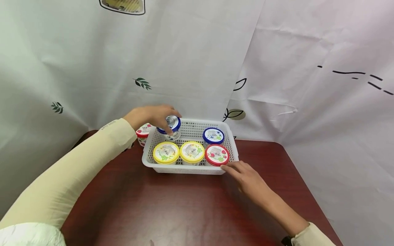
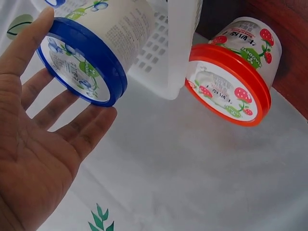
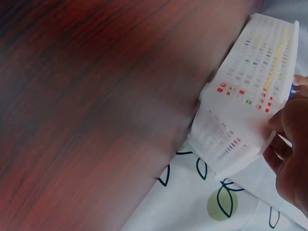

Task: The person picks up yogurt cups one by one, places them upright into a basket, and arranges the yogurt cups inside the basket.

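My left hand reaches over the back left of a white plastic basket and holds a blue-lidded cup by its lid. In the left wrist view, thumb and fingers spread round the rim of that blue lid, which has blueberry pictures. At the basket's front right corner my right hand grips the rim, beside a red-lidded cup. Two yellow-lidded cups, one left and one middle, stand along the front. Another blue-lidded cup sits at the back right.
Outside the basket, against its left side, stands a strawberry cup with a red lid. Everything rests on a dark red-brown wooden table. A white printed cloth hangs right behind the basket and along the sides.
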Demonstrator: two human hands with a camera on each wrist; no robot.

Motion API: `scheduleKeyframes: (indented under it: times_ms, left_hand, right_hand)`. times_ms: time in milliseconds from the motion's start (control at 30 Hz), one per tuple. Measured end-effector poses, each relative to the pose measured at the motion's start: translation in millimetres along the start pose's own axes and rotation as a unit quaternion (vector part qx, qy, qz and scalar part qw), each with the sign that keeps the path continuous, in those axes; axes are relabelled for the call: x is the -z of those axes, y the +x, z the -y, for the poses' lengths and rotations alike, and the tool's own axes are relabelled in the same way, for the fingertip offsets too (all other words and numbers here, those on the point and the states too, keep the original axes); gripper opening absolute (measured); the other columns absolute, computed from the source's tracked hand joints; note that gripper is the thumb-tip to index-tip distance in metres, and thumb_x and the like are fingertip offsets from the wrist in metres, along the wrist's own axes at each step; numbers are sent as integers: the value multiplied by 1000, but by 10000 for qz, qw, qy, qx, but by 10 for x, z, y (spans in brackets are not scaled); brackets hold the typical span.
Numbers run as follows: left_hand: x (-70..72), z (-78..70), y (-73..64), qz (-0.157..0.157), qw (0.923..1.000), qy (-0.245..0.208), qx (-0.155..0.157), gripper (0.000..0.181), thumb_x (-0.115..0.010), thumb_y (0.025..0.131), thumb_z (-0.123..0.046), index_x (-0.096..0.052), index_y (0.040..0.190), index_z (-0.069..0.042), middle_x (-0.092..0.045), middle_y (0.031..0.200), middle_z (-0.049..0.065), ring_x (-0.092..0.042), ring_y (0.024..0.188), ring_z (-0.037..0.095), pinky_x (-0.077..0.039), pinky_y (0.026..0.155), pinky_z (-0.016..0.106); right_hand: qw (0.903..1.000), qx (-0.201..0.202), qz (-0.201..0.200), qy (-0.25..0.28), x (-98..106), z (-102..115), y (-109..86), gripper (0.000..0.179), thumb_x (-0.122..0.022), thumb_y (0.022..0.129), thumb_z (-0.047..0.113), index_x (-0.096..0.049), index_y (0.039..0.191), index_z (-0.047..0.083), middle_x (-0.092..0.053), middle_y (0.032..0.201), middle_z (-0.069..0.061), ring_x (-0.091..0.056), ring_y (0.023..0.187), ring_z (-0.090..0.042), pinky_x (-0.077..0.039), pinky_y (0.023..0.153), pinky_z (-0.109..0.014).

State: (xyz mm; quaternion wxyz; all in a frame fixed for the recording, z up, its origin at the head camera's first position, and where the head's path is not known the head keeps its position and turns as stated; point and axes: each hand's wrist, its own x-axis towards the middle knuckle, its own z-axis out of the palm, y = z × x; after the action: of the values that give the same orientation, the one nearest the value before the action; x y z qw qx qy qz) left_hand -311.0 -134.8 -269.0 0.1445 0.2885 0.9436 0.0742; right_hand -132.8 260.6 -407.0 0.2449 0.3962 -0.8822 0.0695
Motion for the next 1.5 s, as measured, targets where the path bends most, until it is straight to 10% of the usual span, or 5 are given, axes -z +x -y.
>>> scheduleKeyframes:
  times_ms: [1500]
  left_hand:
    - [-231, -337, 404, -9, 9997, 71, 249, 89, -80, 103, -51, -44, 173, -11, -49, 168, 23, -52, 156, 41, -41, 132, 61]
  right_hand:
    - [10000, -16, 13, 11, -13, 20, -17, 61, -83, 89, -8, -74, 145, 16, -73, 133, -8, -73, 116, -26, -64, 98, -44]
